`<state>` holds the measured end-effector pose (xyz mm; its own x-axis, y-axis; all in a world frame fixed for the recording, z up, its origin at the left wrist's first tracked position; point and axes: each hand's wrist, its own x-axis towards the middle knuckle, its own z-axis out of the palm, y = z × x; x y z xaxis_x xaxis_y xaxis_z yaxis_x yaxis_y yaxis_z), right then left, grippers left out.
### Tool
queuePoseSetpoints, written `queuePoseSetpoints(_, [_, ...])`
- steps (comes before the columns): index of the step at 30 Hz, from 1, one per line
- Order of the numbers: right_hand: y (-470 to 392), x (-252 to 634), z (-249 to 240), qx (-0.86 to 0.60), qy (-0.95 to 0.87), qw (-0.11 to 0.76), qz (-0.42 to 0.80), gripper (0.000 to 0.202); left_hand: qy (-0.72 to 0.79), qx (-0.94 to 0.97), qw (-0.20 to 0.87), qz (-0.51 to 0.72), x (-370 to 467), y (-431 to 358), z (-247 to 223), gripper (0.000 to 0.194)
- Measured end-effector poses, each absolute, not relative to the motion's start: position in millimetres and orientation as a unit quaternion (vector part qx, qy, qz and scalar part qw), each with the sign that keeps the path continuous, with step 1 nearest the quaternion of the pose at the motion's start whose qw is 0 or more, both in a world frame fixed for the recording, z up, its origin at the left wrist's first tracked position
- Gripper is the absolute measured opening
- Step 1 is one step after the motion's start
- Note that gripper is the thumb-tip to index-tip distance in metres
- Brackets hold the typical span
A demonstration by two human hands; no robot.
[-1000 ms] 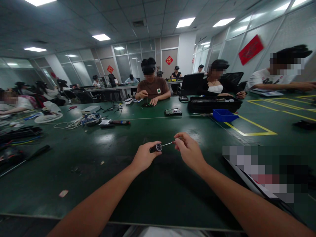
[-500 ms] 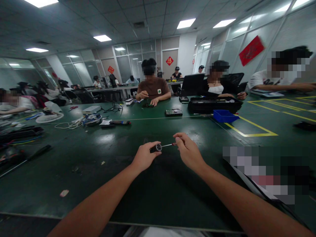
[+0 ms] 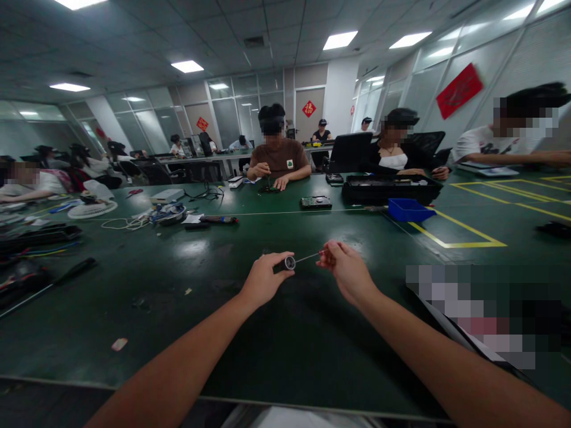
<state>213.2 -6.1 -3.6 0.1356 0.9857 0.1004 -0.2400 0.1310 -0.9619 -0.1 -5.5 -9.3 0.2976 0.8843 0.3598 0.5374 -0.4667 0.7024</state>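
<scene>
Your left hand (image 3: 262,280) grips a silver-ringed black cylinder (image 3: 289,263), partly hidden; your right hand (image 3: 349,270) pinches a thin metal-shafted tool (image 3: 307,257), handle mostly covered, tip contact unclear.

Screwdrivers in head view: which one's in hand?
The slim screwdriver in the right hand, its shaft toward the black cylinder in the left hand. The long black-handled screwdriver lies on the green table, far left.

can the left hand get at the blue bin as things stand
Probably not easily: the left hand holds a dark cylinder, and the right hand, gripping a thin tool, sits roughly along the way to the blue bin.
</scene>
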Motion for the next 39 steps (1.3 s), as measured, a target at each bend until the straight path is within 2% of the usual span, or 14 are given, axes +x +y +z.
queuePoseSetpoints(4, [-9, 211, -2, -0.449, -0.493, 0.627, 0.402, 0.031, 0.466, 0.774, 0.221, 0.367, 1, -6, -8, 0.044])
queuePoseSetpoints(11, [-18, 211, 7, -0.449, -0.564, 0.606, 0.337, 0.034, 0.486, 0.776, 0.207, 0.345, 3, -8, -5, 0.042])
queuePoseSetpoints(14, [-25, 212, 17, -0.5, -0.603, 0.545, 0.298, 0.035, 0.492, 0.774, 0.202, 0.344, 2, -6, -7, 0.043])
queuePoseSetpoints(17, [-30, 213, 22, -0.52, -0.62, 0.522, 0.269, 0.034, 0.493, 0.774, 0.198, 0.344, 0, -6, -7, 0.043])
queuePoseSetpoints(23, [-28, 214, 15, -0.508, -0.655, 0.504, 0.242, 0.021, 0.489, 0.774, 0.205, 0.345, 0, -8, -4, 0.043])
queuePoseSetpoints(29, [-26, 214, 12, -0.543, -0.652, 0.484, 0.212, 0.041, 0.489, 0.773, 0.21, 0.346, 1, -10, -3, 0.042])
queuePoseSetpoints(34, [-23, 215, 6, -0.51, -0.638, 0.523, 0.245, 0.031, 0.489, 0.777, 0.211, 0.337, 2, -10, -3, 0.042])
queuePoseSetpoints(39, [-24, 215, 5, -0.512, -0.649, 0.495, 0.266, 0.033, 0.493, 0.771, 0.213, 0.342, 2, -8, -4, 0.042])
